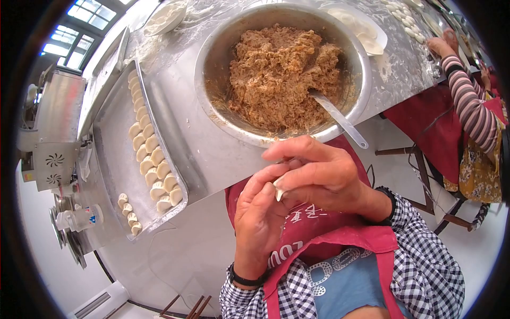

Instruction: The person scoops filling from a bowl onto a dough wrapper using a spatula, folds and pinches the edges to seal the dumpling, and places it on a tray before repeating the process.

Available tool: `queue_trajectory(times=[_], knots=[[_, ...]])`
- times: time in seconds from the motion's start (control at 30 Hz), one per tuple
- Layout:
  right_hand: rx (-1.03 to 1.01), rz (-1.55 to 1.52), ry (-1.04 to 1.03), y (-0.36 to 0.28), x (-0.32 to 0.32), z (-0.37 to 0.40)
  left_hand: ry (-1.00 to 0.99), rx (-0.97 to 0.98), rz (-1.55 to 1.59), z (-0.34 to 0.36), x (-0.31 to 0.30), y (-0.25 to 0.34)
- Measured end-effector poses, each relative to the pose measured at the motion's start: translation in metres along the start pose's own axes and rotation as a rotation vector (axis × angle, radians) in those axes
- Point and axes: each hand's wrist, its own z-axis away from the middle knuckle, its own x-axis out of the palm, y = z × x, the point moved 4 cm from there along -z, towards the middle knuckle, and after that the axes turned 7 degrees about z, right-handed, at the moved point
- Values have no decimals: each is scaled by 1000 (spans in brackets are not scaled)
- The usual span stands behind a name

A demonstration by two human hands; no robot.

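Note:
My left hand and my right hand meet in front of my red apron, just below the near rim of a big metal bowl. Between them they pinch a dumpling; only a pale tip of its dough shows, and my fingers cover the rest. Brown minced filling fills the bowl, and a metal spoon leans in it with its handle over the near right rim. To the left, a metal tray carries rows of folded dumplings and a few more at its near end.
Round dough wrappers lie on a white plate behind the bowl. Small dough pieces are at the far right, near a co-worker's hand. A floury scoop or bowl stands far left. A wooden stool is at right.

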Motion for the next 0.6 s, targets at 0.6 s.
queue_trajectory(times=[0.6], knots=[[-64,48,1,-1,-1,0,49,-25,23,-1,-2,0]])
